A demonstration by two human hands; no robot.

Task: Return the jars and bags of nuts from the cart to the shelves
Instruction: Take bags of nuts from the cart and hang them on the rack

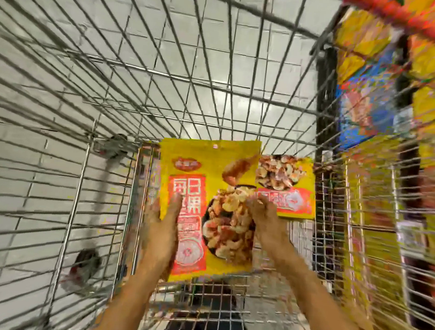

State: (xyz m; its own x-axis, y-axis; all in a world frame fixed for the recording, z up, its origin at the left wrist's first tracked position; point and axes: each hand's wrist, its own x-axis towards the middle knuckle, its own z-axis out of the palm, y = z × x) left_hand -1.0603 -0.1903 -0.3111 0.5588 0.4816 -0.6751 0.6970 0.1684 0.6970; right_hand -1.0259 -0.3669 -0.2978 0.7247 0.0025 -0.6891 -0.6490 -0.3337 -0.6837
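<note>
A yellow bag of nuts (pixel 202 168) with red label panels stands in the wire cart (pixel 83 168). My left hand (pixel 163 229) grips its left edge, thumb over the front. My right hand (pixel 264 217) touches the bag's right side; the frame is blurred and I cannot tell how its fingers lie. A second yellow bag of nuts (pixel 286 182) sits just behind and to the right, partly covered by the first bag and my right hand.
Cart wire walls rise on all sides, with white floor tiles (pixel 50 42) showing through the left wall. Shelves (pixel 426 131) packed with yellow, blue and red packages stand close on the right, blurred. A cart wheel (pixel 87 264) shows at lower left.
</note>
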